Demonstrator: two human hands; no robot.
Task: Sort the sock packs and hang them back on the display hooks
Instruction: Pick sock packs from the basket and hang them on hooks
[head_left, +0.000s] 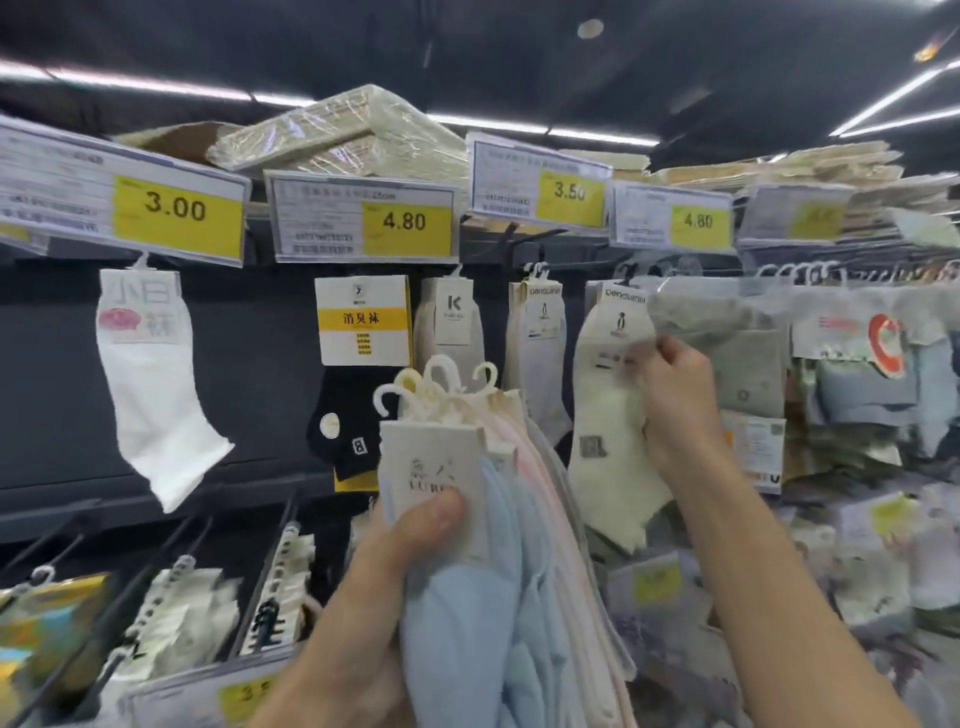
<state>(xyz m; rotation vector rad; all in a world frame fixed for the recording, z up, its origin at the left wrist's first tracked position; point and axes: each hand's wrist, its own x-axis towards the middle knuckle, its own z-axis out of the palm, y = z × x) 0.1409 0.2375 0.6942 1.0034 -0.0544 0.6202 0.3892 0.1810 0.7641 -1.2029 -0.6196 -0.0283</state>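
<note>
The left hand (384, 587) grips a bundle of sock packs (498, 545), its thumb pressed flat across the front card, which reads "LURE" before the thumb covers the rest. Pale blue, pink and white socks fan out behind, with white plastic hangers (441, 379) standing up on top. This bundle sits straight below the middle 4.80 price tag (405, 221). Below and right of that tag, the right hand (670, 405) curls its fingers and pinches the left edge of a clear pack of grey socks (737, 358) hanging in the row, just beside a cream sock pack (608, 441) carded "penguin". Directly under the tag hangs a black sock pack (358, 322) with a yellow band reading "消臭袜", then a card marked "K" (454, 312). Left of the tag is a 3.00 tag (176, 208) above a white sock (150, 374) marked "小白袜"; right of it are a 3.50 tag (570, 192) and a second 4.80 tag (697, 221).
</note>
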